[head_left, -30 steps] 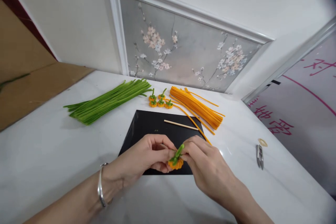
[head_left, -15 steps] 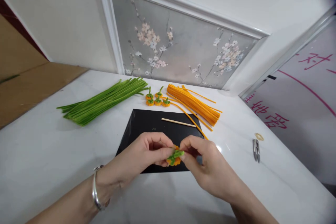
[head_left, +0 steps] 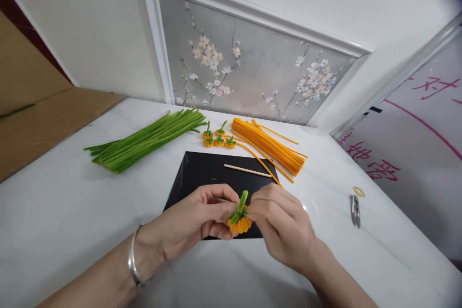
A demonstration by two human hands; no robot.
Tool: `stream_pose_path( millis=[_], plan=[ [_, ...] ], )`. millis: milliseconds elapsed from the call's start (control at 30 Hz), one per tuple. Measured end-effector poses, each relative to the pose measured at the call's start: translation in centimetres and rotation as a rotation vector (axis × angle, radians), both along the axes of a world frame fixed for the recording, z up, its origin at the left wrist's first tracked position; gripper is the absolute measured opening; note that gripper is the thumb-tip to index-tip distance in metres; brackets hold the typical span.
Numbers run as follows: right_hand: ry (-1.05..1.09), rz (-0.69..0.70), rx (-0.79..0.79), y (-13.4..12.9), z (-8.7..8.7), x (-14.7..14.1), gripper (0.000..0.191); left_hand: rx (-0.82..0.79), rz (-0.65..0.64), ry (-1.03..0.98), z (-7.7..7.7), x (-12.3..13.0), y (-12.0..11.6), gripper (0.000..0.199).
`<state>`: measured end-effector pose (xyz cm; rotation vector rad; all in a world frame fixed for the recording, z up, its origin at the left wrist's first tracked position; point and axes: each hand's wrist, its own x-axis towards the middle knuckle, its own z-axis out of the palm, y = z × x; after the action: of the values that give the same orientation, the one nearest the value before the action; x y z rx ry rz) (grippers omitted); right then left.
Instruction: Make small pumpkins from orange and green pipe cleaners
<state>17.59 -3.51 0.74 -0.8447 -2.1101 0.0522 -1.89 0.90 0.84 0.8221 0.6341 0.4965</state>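
Note:
A small orange pumpkin (head_left: 239, 224) of fuzzy stems, with green leaves and an upright green stem on top, is held above the front part of a black mat (head_left: 202, 173). My left hand (head_left: 202, 211) pinches it from the left, thumb and fingers closed at its side. From the right, my right hand (head_left: 277, 219) has its closed fingertips at the green part. Behind the mat stand several similar small pumpkins (head_left: 219, 141). A thin wooden stick (head_left: 247, 170) lies on the mat.
Green fuzzy stems (head_left: 147, 139) lie in a bundle at the back left, orange ones (head_left: 269, 147) at the back right, some reaching over the mat. Small metal snips (head_left: 355, 211) and a rubber band (head_left: 358, 191) lie on the right of the white table (head_left: 65, 221).
The held pumpkin has tipped so that its green stem points up and its orange ribs show. My right hand has turned, knuckles now upward. The view has shifted slightly.

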Motion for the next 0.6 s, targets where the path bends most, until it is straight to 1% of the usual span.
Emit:
stream_pose_path(
  millis=[100, 233, 300, 333, 400, 433, 500, 533, 600],
  plan=[
    [-0.117, 0.064, 0.161, 0.2, 0.1, 0.8, 0.026, -0.023, 0.007, -0.031, 0.1, 0.1, -0.1, 0.017],
    [-0.331, 0.087, 0.325, 0.2, 1.2, 1.5, 0.015, -0.008, -0.004, -0.018, 0.4, 0.2, -0.2, 0.016],
    [-0.370, 0.095, 0.381, 0.3, 1.5, 1.6, 0.013, 0.031, -0.015, 0.014, 0.5, 0.3, -0.2, 0.016],
    [-0.373, 0.098, 0.372, 0.3, 1.5, 1.6, 0.013, 0.082, -0.009, 0.038, 0.6, 0.3, -0.2, 0.015],
    [-0.287, 0.074, 0.263, 0.5, 1.2, 1.5, 0.016, 0.276, 0.046, 0.115, 0.8, 0.2, -0.1, 0.014],
    [-0.188, 0.036, 0.161, 0.6, 1.0, 1.4, 0.016, 0.408, 0.098, 0.168, 0.8, 0.2, -0.2, 0.012],
    [0.080, -0.044, -0.135, 0.5, 0.5, 1.1, 0.011, 0.675, 0.221, 0.275, 0.8, 0.1, -0.2, 0.010],
    [0.209, -0.063, -0.316, 0.3, 0.4, 0.9, 0.007, 0.783, 0.279, 0.325, 0.8, 0.1, -0.3, 0.009],
    [0.393, -0.040, -0.655, 0.0, 0.2, 0.4, 0.011, 0.928, 0.371, 0.361, 0.6, 0.0, -0.6, 0.008]
  ],
)
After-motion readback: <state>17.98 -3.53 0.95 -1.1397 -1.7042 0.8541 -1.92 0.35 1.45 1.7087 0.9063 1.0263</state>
